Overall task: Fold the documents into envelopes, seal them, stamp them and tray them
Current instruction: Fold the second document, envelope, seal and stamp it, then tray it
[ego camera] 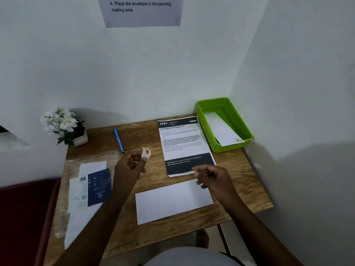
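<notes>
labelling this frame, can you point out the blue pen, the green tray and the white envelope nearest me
blue pen (118, 139), head view, middle of its barrel
green tray (206, 127), head view, its perforated left wall
white envelope (173, 201), head view, centre of its blank face

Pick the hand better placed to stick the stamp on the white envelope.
Left. The left hand already pinches the stamp, beside the white envelope; the right hand holds nothing visible.

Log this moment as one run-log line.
left hand: pinches stamp strip | right hand: holds nothing, above envelope | green tray: one envelope in | document: flat, unfolded
</notes>
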